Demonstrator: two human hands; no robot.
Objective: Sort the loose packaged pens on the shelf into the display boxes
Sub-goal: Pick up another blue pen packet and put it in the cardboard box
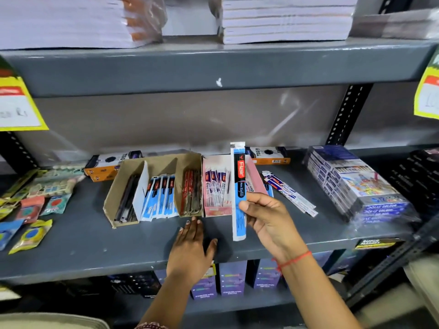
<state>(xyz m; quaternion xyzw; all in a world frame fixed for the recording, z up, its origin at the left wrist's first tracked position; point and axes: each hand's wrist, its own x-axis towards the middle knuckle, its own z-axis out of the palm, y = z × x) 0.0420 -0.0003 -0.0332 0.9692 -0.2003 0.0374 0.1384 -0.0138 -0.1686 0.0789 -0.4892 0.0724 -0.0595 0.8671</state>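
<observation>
My right hand (268,216) holds a blue and white Flair pen-refill pack (238,186) upright in front of the pink display box (217,211). My left hand (191,245) lies flat on the grey shelf (95,248), fingers apart, fingertips just before the brown cardboard display box (111,205). That box has compartments: dark pens at left, blue packs (161,198) in the middle, red packs (190,193) at right. The pink box holds white and purple pen packs. Several loose packaged pens (289,193) lie on the shelf to the right of the pink box.
Orange and black boxes (104,166) stand behind the display boxes. Small packets (31,235) lie at the left. A wrapped stack of colour-pencil boxes (356,184) fills the right. Notebook stacks (285,20) sit on the upper shelf; purple boxes (231,277) stand below.
</observation>
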